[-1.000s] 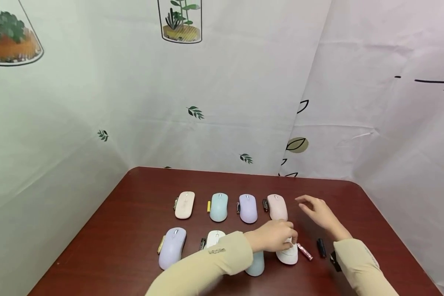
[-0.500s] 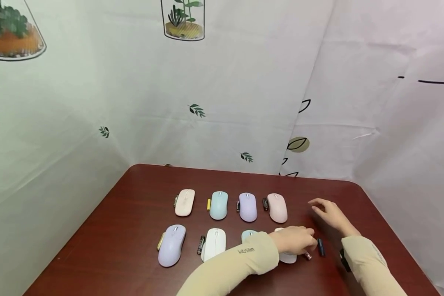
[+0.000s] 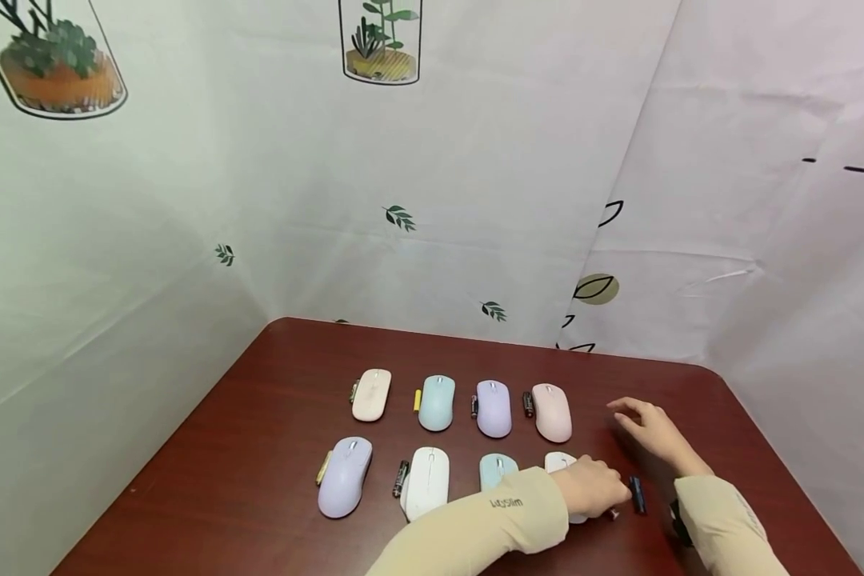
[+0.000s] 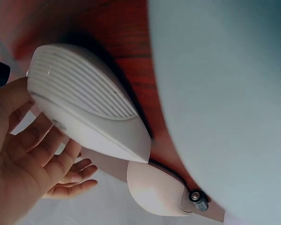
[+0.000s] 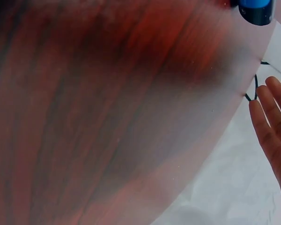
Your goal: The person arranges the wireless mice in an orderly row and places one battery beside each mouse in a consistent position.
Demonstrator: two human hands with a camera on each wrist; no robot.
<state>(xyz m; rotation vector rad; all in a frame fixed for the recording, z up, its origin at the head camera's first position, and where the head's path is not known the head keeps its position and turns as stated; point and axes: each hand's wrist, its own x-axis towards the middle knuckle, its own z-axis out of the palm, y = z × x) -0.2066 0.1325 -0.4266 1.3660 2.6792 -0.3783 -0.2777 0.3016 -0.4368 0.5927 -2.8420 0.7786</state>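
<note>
In the head view, my left hand reaches over the right side of a white mouse, beside a pink battery whose end shows under the fingers. The left wrist view shows that white mouse with its ridged side, and my left hand behind it, several fingers loosely extended. Whether thumb and fingertip pinch the battery is hidden. A dark blue battery lies just right of this hand. My right hand hovers or rests farther right, fingers relaxed and holding nothing; its fingers look straight in the right wrist view.
A back row has a cream mouse, blue mouse, purple mouse and pink mouse, each with a battery at its left. In front are a lilac mouse, white mouse and blue mouse on the table.
My left hand has moved right, off the top of the white mouse to the pink battery beside it. My right hand has drawn slightly right. The head view has shifted a little.
</note>
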